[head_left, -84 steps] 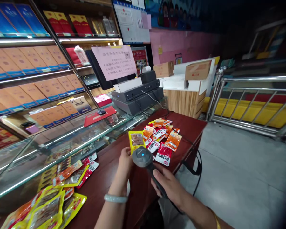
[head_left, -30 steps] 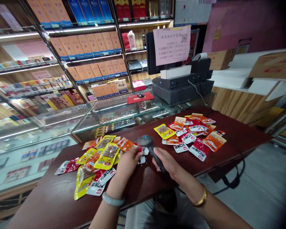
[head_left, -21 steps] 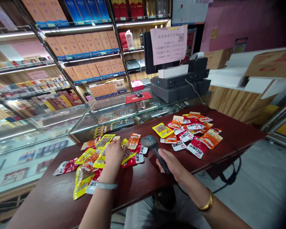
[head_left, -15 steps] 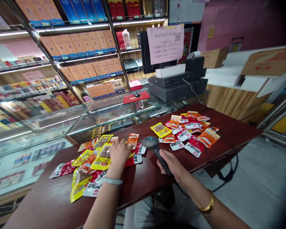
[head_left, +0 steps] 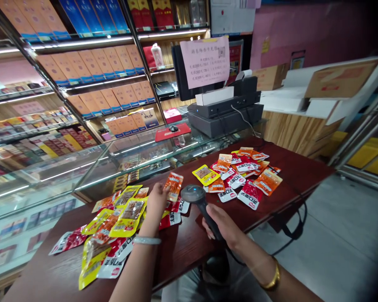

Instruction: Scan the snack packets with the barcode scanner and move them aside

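My left hand [head_left: 157, 199] pinches an orange snack packet [head_left: 173, 185] and holds it upright above the left pile of snack packets [head_left: 113, 222]. My right hand [head_left: 222, 224] is wrapped round the handle of a black barcode scanner [head_left: 198, 200], whose head sits just right of the orange packet. A second pile of snack packets [head_left: 239, 174], red, orange and yellow, lies further right on the dark red wooden table [head_left: 192, 239].
A glass display counter [head_left: 82, 172] runs behind the table. A cash register [head_left: 223, 111] with a monitor and pink paper notice [head_left: 205, 61] stands at the back. Shelves of boxed goods [head_left: 82, 75] fill the left wall. Cardboard boxes [head_left: 337, 79] sit at the right.
My left hand put a yellow packet on the right pile, reached into the left pile and lifted out an orange packet. The scanner stayed in my right hand. The view swung left.
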The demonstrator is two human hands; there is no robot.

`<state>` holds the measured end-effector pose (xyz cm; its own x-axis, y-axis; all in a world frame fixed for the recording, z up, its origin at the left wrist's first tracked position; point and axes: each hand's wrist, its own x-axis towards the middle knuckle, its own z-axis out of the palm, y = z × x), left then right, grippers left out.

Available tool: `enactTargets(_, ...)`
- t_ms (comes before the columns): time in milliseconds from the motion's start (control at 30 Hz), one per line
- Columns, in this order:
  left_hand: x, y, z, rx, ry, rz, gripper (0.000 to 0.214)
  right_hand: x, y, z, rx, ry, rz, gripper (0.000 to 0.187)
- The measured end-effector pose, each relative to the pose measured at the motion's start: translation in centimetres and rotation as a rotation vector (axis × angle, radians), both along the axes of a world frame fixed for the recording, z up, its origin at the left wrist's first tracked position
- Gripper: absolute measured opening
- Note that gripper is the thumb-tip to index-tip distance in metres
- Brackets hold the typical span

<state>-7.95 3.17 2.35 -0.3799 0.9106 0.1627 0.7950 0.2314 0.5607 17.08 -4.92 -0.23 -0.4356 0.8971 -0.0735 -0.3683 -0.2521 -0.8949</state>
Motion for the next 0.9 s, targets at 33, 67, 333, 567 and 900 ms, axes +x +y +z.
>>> enactTargets(33,0.3,0.2,-0.1,0.074,-0.095,0.026,0.023,0.1,-0.1,0.0,0.000,0.006,-0.014,0.056)
enactTargets(67,0.6,0.3,-0.3,0.139,-0.161,0.050,0.022,0.2,-0.2,0.1,-0.001,0.011,-0.030,0.058)
enactTargets(333,4.6,0.9,0.2,0.356,-0.217,0.074,0.018,1.9,-0.6,0.7,0.027,0.021,-0.055,0.065)
enactTargets(567,6.1,2.8,-0.7,0.348,-0.349,0.014,0.018,3.1,-0.5,0.5,-0.033,0.019,-0.100,0.071)
enactTargets(900,14.0,6.1,0.0,0.108,-1.007,-0.197,0.051,5.4,-0.5,1.1,-0.050,0.053,-0.279,0.067)
